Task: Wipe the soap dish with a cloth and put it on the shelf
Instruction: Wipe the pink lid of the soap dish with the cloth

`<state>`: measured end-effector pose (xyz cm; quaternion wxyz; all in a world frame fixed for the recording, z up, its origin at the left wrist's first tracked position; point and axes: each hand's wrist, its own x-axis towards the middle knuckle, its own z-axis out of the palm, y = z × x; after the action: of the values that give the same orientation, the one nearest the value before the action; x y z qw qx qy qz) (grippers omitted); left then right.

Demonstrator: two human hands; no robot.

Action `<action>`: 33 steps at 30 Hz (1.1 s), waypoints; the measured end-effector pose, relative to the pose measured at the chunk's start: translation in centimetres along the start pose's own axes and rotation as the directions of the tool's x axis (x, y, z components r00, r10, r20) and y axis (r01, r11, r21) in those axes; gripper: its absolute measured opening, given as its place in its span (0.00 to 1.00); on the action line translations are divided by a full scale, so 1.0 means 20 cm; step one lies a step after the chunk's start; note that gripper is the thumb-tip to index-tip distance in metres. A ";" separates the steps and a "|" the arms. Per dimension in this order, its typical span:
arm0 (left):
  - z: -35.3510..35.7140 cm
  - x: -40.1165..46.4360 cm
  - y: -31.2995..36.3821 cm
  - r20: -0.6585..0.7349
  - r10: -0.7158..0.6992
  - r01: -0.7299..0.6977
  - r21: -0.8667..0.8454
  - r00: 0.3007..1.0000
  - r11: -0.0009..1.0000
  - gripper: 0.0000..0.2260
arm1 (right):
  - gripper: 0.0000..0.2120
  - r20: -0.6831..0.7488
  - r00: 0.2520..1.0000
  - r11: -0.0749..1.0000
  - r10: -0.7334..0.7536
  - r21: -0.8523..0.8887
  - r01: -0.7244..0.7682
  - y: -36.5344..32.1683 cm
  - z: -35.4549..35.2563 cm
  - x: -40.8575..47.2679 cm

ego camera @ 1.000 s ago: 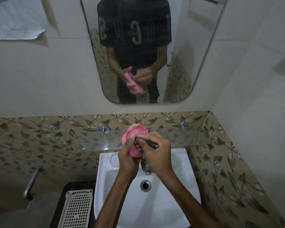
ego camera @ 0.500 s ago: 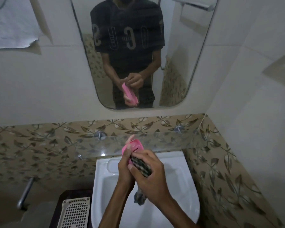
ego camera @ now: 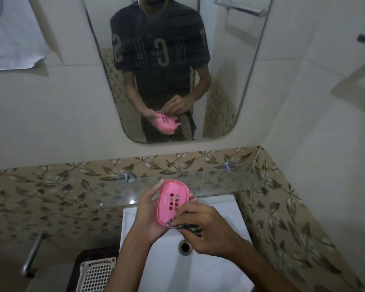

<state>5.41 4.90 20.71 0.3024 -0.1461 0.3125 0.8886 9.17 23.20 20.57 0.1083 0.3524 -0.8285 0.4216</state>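
Note:
A pink oval soap dish with several drain holes faces up toward me, cradled in my left hand, whose fingers curl round its far and left rims. My right hand grips a dark checked cloth and presses it against the dish's near right edge. Both hands hover over the white sink. The glass shelf runs along the wall just beyond the dish. Most of the cloth is hidden under my right hand.
A mirror above the shelf reflects a person holding the dish. The sink drain lies below my hands. A white perforated basket stands at the lower left, beside a metal handle. A white cloth hangs at top left.
The dish has turned from edge-on to face up, showing its holes. My right hand with the cloth has slid from the dish's middle to its near right edge.

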 end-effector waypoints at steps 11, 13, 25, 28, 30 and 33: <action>0.06 0.08 -0.11 -0.089 0.294 -0.276 0.172 0.952 0.946 0.34 | 0.11 -0.303 0.903 0.952 0.304 0.131 -0.276 -0.05 0.06 -0.04; 0.06 0.08 -0.12 -0.105 0.308 -0.289 0.168 0.945 0.943 0.33 | 0.10 -0.252 0.935 0.968 0.249 0.093 -0.233 -0.09 0.08 -0.02; 0.09 0.08 -0.16 -0.177 0.354 -0.342 0.096 0.918 0.935 0.29 | 0.11 -0.350 0.876 0.941 0.332 0.053 -0.335 -0.10 0.11 0.11; 0.12 0.09 -0.17 -0.180 0.377 -0.372 0.059 0.909 0.926 0.25 | 0.08 -0.466 0.797 0.916 0.385 0.088 -0.391 -0.10 0.08 0.29; 0.12 0.08 -0.17 -0.181 0.379 -0.379 0.034 0.907 0.925 0.25 | 0.08 -0.456 0.775 0.895 0.437 0.131 -0.427 -0.10 0.08 0.33; 0.08 0.08 -0.12 -0.203 0.405 -0.401 0.061 0.892 0.914 0.29 | 0.07 -0.322 0.834 0.893 0.448 0.114 -0.436 -0.13 0.11 0.20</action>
<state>5.63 8.11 20.00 0.0781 -0.1689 0.3738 0.9086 8.25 18.42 22.76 0.1428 0.0754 -0.8483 0.5044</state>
